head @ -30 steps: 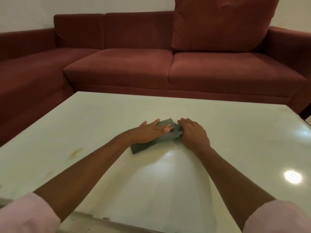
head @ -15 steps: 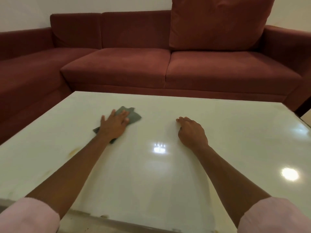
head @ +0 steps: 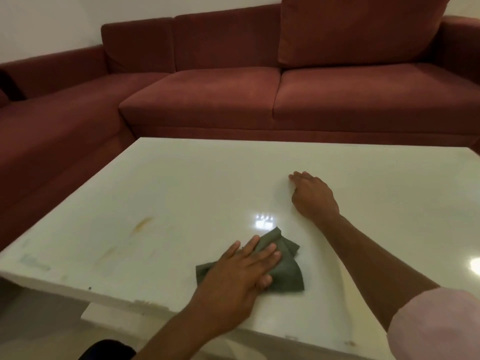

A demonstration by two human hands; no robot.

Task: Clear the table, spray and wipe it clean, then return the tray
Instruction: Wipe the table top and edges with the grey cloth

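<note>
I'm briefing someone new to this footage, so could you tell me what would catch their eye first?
The left hand presses flat on a grey cloth near the front edge of the glossy white table. The right hand rests bare on the tabletop farther back. A yellowish stain marks the table's left side, and a red sofa fills the background.

There is one view only, from a wide-angle camera worn on the person's head. It looks forward and steeply down across the white table (head: pixel 181 193), whose near edge cuts across the lower left of the frame. Both forearms enter from the bottom, so the camera sits close above the near side of the table. The dark red sofa (head: pixel 233 100) fills the upper half, bowed by the lens; a strip of pale wall shows at upper left.
</note>
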